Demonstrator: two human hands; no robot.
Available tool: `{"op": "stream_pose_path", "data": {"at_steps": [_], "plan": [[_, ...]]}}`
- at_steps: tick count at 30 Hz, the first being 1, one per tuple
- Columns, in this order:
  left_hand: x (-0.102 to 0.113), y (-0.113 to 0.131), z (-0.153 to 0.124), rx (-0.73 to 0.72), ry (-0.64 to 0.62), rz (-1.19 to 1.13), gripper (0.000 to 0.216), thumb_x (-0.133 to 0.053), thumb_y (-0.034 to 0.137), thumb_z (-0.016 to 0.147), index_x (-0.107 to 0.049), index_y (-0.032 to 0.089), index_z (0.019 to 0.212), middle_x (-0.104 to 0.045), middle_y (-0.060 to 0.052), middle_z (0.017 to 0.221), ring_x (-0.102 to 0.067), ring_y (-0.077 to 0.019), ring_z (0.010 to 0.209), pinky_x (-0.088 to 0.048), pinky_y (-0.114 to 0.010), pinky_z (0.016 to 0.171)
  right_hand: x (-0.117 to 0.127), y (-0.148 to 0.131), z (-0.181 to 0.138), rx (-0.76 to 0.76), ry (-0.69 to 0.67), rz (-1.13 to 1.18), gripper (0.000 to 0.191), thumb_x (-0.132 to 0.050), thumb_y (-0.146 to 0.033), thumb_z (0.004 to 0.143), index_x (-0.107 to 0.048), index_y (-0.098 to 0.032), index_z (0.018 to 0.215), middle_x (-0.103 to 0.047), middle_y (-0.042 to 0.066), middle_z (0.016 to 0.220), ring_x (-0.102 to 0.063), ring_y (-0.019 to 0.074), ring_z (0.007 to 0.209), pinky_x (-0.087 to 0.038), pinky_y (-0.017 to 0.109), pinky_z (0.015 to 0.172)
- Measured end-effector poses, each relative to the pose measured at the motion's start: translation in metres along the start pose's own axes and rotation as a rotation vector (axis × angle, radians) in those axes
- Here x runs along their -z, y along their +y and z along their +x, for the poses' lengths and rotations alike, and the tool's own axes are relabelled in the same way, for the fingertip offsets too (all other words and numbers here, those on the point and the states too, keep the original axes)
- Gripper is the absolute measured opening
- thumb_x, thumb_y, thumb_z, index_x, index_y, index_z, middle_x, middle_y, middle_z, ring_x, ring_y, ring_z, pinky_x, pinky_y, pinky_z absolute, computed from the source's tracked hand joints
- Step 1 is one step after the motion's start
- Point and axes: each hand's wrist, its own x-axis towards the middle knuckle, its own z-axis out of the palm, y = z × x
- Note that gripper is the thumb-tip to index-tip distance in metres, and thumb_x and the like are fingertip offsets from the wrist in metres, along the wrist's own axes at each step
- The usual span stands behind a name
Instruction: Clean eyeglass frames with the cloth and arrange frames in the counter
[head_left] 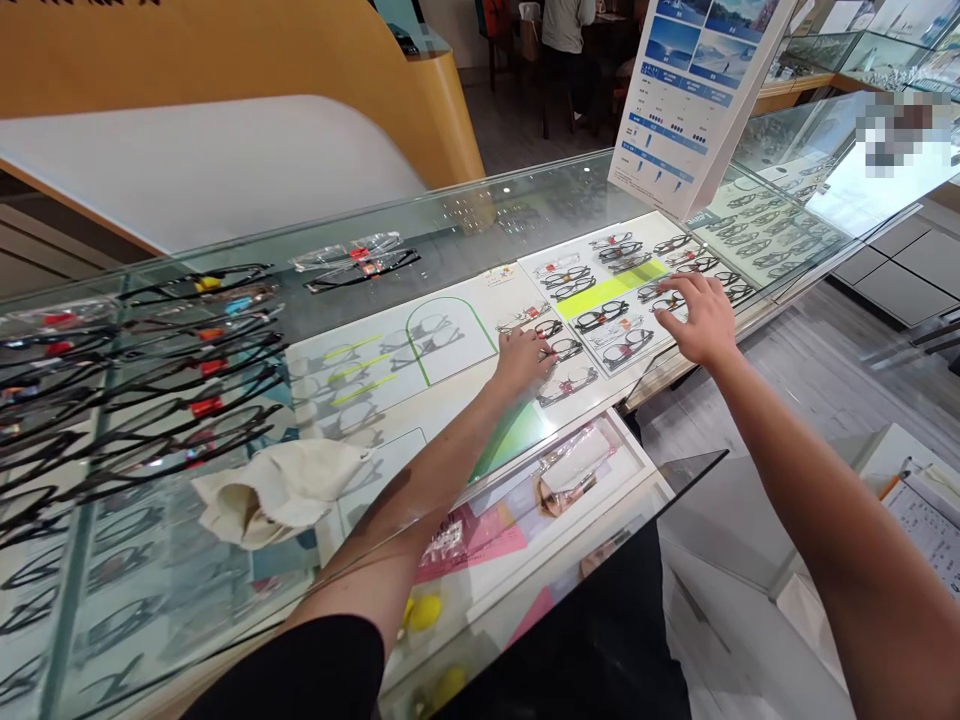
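My left hand (pixel 525 360) is bent down at the column of eyeglasses left of the yellow-green strip. Its curled fingers are closed on a dark-framed pair of eyeglasses (pixel 551 328), partly covered by the fingers. My right hand (pixel 701 315) is over the right end of the display, thumb and fingers apart, fingertips close to another pair of eyeglasses (pixel 652 293). Several folded pairs lie in rows around the hands, such as the black pair (pixel 601 316) and the clear-lensed pair (pixel 628 347). Small red tags show on some. My right palm hides part of the rows.
A white cloth pouch (pixel 281 490) rests on the glass counter at left, near rows of black eyeglasses (pixel 187 420). Below my left forearm, an open drawer (pixel 637 455) holds plastic bags and pink paper. A tall printed sign (pixel 675 110) stands behind. A person (pixel 564 30) is in the background.
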Motion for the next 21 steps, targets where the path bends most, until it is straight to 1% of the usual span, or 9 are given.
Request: {"op": "stream_pose_path", "data": {"at_steps": [5, 8, 10, 12, 14, 16, 21], "plan": [[-0.001, 0.008, -0.001, 0.009, -0.016, -0.024, 0.023, -0.063, 0.036, 0.106, -0.078, 0.022, 0.096, -0.072, -0.014, 0.119, -0.051, -0.0375, 0.127, -0.034, -0.056, 0.114, 0.001, -0.001, 0.001, 0.007, -0.014, -0.016, 0.05, -0.054, -0.055, 0.101, -0.072, -0.029, 0.139, -0.07, 0.011, 0.148, -0.058, 0.043, 0.131, -0.048, 0.063, 0.113], [0.002, 0.012, -0.005, 0.011, 0.013, -0.018, 0.022, -0.062, 0.036, 0.106, -0.079, 0.021, 0.103, -0.071, -0.015, 0.124, -0.053, -0.0389, 0.129, -0.036, -0.056, 0.115, 0.002, -0.001, 0.001, 0.004, -0.024, -0.037, 0.049, -0.054, -0.054, 0.102, -0.072, -0.029, 0.14, -0.069, 0.011, 0.148, -0.058, 0.0422, 0.13, -0.048, 0.061, 0.113], [0.003, 0.015, -0.011, 0.009, 0.03, -0.014, 0.025, -0.06, 0.037, 0.107, -0.08, 0.022, 0.106, -0.071, -0.015, 0.124, -0.055, -0.0387, 0.129, -0.037, -0.055, 0.114, 0.002, -0.001, 0.001, 0.005, -0.03, -0.05, 0.049, -0.053, -0.053, 0.102, -0.071, -0.028, 0.14, -0.069, 0.011, 0.148, -0.058, 0.0418, 0.131, -0.048, 0.061, 0.113], [0.002, 0.019, -0.018, -0.004, 0.003, -0.009, 0.027, -0.062, 0.04, 0.105, -0.082, 0.022, 0.105, -0.073, -0.014, 0.119, -0.058, -0.0377, 0.126, -0.04, -0.054, 0.112, 0.002, 0.0, 0.001, 0.017, -0.028, -0.055, 0.049, -0.053, -0.053, 0.103, -0.071, -0.028, 0.141, -0.069, 0.011, 0.148, -0.057, 0.0414, 0.131, -0.049, 0.06, 0.113], [-0.002, 0.024, -0.026, -0.024, -0.047, -0.001, 0.026, -0.068, 0.043, 0.101, -0.085, 0.023, 0.103, -0.075, -0.014, 0.117, -0.06, -0.0376, 0.123, -0.042, -0.054, 0.111, 0.001, 0.001, 0.001, 0.032, -0.018, -0.05, 0.048, -0.052, -0.054, 0.104, -0.071, -0.03, 0.141, -0.069, 0.011, 0.147, -0.057, 0.0414, 0.132, -0.048, 0.061, 0.113], [-0.007, 0.029, -0.032, -0.037, -0.083, 0.002, 0.026, -0.072, 0.044, 0.097, -0.086, 0.023, 0.101, -0.077, -0.014, 0.121, -0.061, -0.0383, 0.125, -0.043, -0.054, 0.11, 0.001, 0.002, 0.001, 0.039, -0.009, -0.041, 0.048, -0.051, -0.055, 0.104, -0.071, -0.03, 0.14, -0.069, 0.011, 0.145, -0.057, 0.0415, 0.131, -0.048, 0.061, 0.113], [-0.017, 0.038, -0.04, -0.042, -0.081, -0.009, 0.025, -0.067, 0.038, 0.099, -0.087, 0.025, 0.095, -0.078, -0.012, 0.135, -0.061, -0.038, 0.131, -0.045, -0.055, 0.112, 0.001, 0.002, 0.001, 0.021, -0.012, -0.025, 0.047, -0.052, -0.054, 0.102, -0.072, -0.03, 0.138, -0.07, 0.011, 0.145, -0.058, 0.0417, 0.13, -0.048, 0.062, 0.113]]}}
